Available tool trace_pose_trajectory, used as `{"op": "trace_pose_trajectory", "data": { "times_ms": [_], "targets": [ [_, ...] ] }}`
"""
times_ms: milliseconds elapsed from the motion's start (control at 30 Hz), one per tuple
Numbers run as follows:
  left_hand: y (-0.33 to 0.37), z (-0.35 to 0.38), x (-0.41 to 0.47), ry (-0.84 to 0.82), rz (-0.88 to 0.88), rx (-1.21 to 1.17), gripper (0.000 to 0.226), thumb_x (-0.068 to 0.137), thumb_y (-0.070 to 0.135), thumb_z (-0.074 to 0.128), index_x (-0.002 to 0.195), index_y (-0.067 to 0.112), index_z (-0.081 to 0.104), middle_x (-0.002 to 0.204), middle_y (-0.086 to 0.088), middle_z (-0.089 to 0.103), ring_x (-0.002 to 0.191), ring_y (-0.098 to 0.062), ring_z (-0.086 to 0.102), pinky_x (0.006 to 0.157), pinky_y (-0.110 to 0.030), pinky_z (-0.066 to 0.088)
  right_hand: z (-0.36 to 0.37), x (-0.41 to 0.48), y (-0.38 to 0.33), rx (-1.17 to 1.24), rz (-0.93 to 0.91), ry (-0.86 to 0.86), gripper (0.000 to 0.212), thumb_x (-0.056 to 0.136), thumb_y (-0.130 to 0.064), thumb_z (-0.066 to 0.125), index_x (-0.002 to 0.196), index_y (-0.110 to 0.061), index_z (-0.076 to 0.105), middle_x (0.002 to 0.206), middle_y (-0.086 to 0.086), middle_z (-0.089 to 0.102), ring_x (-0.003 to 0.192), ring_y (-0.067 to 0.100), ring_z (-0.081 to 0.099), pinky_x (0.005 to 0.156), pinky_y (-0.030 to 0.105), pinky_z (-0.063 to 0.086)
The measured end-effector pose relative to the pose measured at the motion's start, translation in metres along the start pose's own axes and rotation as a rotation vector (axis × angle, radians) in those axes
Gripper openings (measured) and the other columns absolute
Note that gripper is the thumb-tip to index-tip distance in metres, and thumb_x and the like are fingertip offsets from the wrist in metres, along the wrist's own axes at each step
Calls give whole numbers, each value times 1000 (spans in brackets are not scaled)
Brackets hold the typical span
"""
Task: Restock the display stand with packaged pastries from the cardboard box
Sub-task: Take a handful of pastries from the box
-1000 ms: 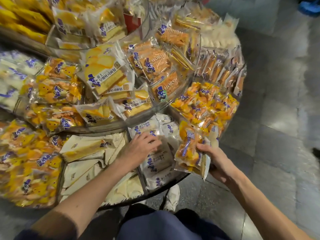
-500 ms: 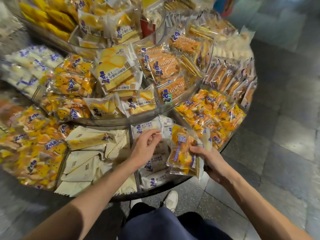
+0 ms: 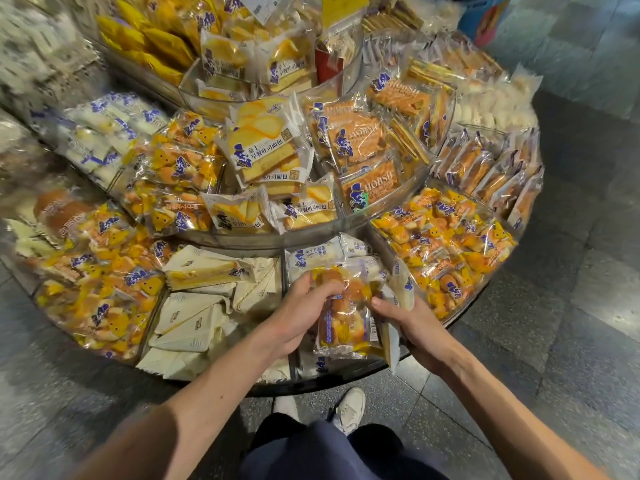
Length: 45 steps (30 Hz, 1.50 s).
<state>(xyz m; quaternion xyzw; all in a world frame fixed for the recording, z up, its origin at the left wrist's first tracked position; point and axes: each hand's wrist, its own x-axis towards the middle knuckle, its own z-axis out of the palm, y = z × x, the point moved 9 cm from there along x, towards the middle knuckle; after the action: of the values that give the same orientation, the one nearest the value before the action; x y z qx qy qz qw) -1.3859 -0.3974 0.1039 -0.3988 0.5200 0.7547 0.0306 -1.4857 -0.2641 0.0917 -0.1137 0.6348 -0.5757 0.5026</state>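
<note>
A clear pack of small orange-yellow pastries (image 3: 346, 317) hangs between both hands over the front of the round tiered display stand (image 3: 311, 384). My left hand (image 3: 298, 313) grips the pack's left edge, fingers curled over its top. On the other side, my right hand (image 3: 412, 323) holds the right edge from below. Under the pack lie white-wrapped bread packs (image 3: 318, 252) in the bottom tier's front compartment. The cardboard box is out of view.
Triangular cream sandwich packs (image 3: 194, 317) fill the compartment to the left, orange pastry packs (image 3: 446, 251) the one to the right. Higher tiers hold toast packs (image 3: 266, 150) and brown biscuit packs (image 3: 360, 140). Grey tiled floor (image 3: 554, 306) surrounds the stand; my white shoe (image 3: 349, 408) is below.
My right hand carried the orange pastry pack leftward over the front compartment. My left hand left the white packs and took hold of the pack's left side.
</note>
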Motion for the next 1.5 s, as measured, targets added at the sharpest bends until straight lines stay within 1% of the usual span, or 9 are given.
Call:
{"op": "trace_pose_trajectory", "data": {
  "times_ms": [200, 333, 500, 667, 900, 1067, 1200, 1300, 1500],
  "targets": [
    [3, -7, 3, -102, -117, -193, 19, 93, 23, 57, 96, 14, 73, 96, -11, 69, 86, -24, 64, 92, -44, 50, -2, -1, -5, 160, -6, 83, 75, 56, -48, 92, 117, -12, 67, 108, 12, 75, 102, 29, 71, 97, 49, 51],
    [12, 6, 15, -122, -127, -262, 29, 92, 30, 59, 108, 9, 71, 109, -20, 70, 100, -33, 64, 102, -53, 47, -23, -14, -19, 195, -33, 173, 33, 75, -23, 75, 105, -10, 66, 87, 2, 76, 79, 16, 73, 69, 30, 59],
    [17, 41, 23, -174, -118, -331, 41, 91, 28, 54, 119, -2, 64, 118, -24, 68, 114, -38, 64, 99, -56, 49, -70, -37, -18, 225, -19, 305, 52, 72, -22, 83, 118, -8, 65, 113, 20, 71, 102, 33, 69, 95, 52, 53],
    [30, 71, 41, -105, -79, -307, 26, 92, 23, 50, 74, 8, 60, 69, -11, 68, 61, -24, 70, 67, -40, 58, -139, -46, -31, 271, -51, 364, 32, 78, -22, 69, 106, -7, 68, 91, 13, 73, 70, 20, 72, 58, 31, 58],
    [41, 141, 78, -8, -12, -263, 27, 78, 38, 63, 92, 15, 61, 75, -7, 65, 64, -23, 61, 65, -32, 51, -244, -23, -64, 227, -78, 286, 32, 75, -25, 70, 105, -15, 67, 92, 8, 75, 76, 19, 73, 62, 34, 60],
    [60, 189, 102, 264, 348, 463, 41, 86, 34, 74, 117, 24, 50, 111, 8, 51, 99, -9, 49, 84, -23, 38, -285, -9, -79, 197, -66, 186, 26, 77, -22, 69, 101, -11, 66, 86, 7, 75, 70, 16, 72, 58, 28, 57],
    [35, 224, 123, 194, 533, 1166, 61, 84, 50, 71, 135, 24, 51, 139, -1, 34, 126, -15, 32, 108, -34, 33, -304, 0, -85, 151, -44, 143, 31, 78, -19, 69, 105, -7, 65, 86, 8, 75, 74, 18, 73, 61, 30, 58],
    [22, 222, 128, 280, 630, 1542, 63, 80, 57, 70, 134, 25, 57, 138, -10, 47, 125, -27, 33, 95, -51, 48, -309, 7, -82, 113, -8, 117, 39, 84, -18, 71, 119, -3, 64, 107, 18, 73, 87, 24, 74, 74, 33, 60],
    [17, 220, 128, 386, 716, 1738, 69, 69, 66, 71, 124, 26, 63, 128, -8, 57, 107, -26, 53, 79, -40, 51, -308, 20, -78, -10, 34, 98, 30, 91, -20, 70, 109, 3, 64, 85, 15, 71, 53, 8, 65, 42, 15, 45]
  ]
}}
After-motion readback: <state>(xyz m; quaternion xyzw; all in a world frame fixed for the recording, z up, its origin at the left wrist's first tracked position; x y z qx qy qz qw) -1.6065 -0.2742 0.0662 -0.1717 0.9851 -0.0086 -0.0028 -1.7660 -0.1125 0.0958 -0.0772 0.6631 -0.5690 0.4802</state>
